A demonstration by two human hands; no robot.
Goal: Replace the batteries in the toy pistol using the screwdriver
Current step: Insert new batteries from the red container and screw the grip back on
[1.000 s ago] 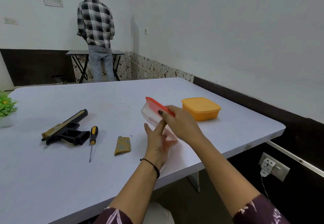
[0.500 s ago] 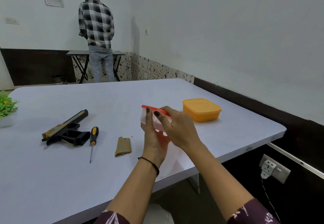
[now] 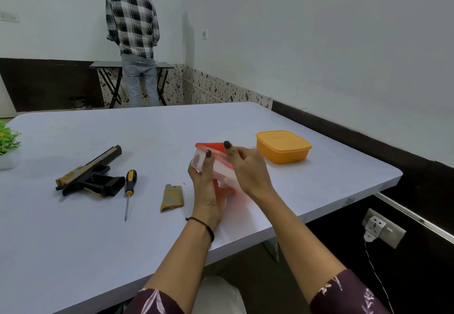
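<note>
Toy pistol lay flat left of centre on table. Screwdriver sat just right of it, then loose grip cover. Centre: left hand gripped clear box, right hand pinched its red lid. Orange box sat right.

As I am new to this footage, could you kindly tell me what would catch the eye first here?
The left hand and right hand hold a clear plastic box with a red lid over the white table, centre. Left of it lie a black and gold toy pistol and a yellow-and-black-handled screwdriver; an orange lidded tub sits right.
</note>
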